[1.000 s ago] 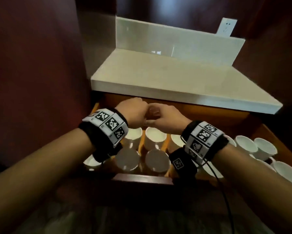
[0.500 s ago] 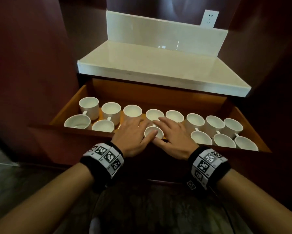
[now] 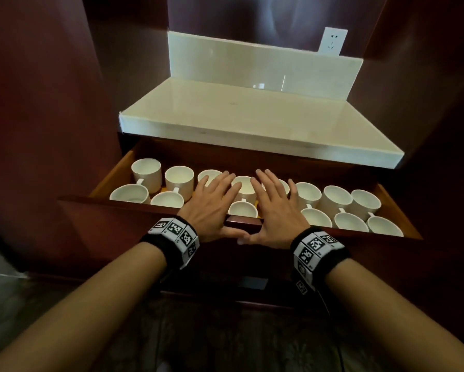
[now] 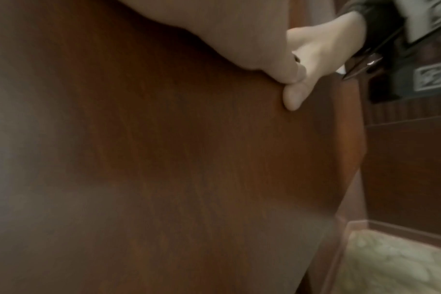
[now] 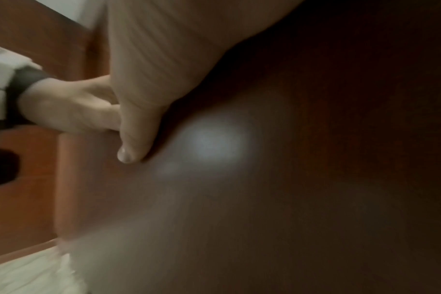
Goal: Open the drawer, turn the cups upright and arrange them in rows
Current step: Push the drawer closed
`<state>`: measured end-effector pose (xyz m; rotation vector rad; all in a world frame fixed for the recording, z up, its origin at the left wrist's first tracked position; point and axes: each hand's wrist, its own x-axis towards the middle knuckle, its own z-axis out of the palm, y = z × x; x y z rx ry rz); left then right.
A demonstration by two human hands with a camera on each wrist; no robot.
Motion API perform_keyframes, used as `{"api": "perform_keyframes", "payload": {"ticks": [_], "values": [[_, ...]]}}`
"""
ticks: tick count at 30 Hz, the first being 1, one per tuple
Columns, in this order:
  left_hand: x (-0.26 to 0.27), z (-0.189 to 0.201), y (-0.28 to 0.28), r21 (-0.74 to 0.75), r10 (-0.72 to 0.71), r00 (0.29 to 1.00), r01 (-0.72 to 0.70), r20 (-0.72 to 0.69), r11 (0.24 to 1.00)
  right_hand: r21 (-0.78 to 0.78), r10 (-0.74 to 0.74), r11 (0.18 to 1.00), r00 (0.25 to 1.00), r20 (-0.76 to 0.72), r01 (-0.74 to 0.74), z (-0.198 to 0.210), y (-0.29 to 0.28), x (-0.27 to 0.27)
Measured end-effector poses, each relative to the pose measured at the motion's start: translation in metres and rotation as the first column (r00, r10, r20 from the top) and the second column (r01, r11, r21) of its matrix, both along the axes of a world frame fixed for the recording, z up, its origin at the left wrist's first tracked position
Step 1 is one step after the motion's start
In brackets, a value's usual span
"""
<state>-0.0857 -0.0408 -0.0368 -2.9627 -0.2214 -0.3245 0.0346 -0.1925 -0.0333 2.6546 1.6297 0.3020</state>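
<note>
The wooden drawer [image 3: 112,226] stands pulled out under the counter. Inside it several white cups stand upright in two rows, such as the far-left cup [image 3: 146,171] and the middle front cup [image 3: 242,209]. My left hand [image 3: 215,196] and right hand [image 3: 275,198] lie flat side by side on the middle of the drawer's front edge. Their fingers are straight and reach out over the cups, and they hold nothing. In the wrist views both thumbs press on the drawer front [image 4: 189,159], the right thumb [image 5: 136,129] beside the left hand [image 5: 71,111].
A pale stone counter [image 3: 252,122] with a low backsplash overhangs the back of the drawer. Dark red cabinet walls [image 3: 43,103] close in on both sides. A wall socket [image 3: 332,41] sits above the backsplash. Patterned carpet [image 4: 390,264] lies below.
The hands came back from deep among the cups, flanked the middle front cup, and now lie flat on the drawer's front edge with fingers straightened. The view has drawn back.
</note>
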Motion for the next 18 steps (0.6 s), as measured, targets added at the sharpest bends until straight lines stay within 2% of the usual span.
{"api": "perform_keyframes", "payload": {"ticks": [9,18], "values": [[0.092,-0.002,0.064,0.021,0.097,0.990,-0.100,0.107,0.995,0.037,-0.215,0.976,0.977,-0.010,0.215,0.004,0.060,0.076],[0.169,-0.007,0.118,0.011,0.097,0.975,-0.101,0.199,0.995,0.093,-0.299,0.951,0.954,0.022,0.296,0.001,0.110,0.140]]}}
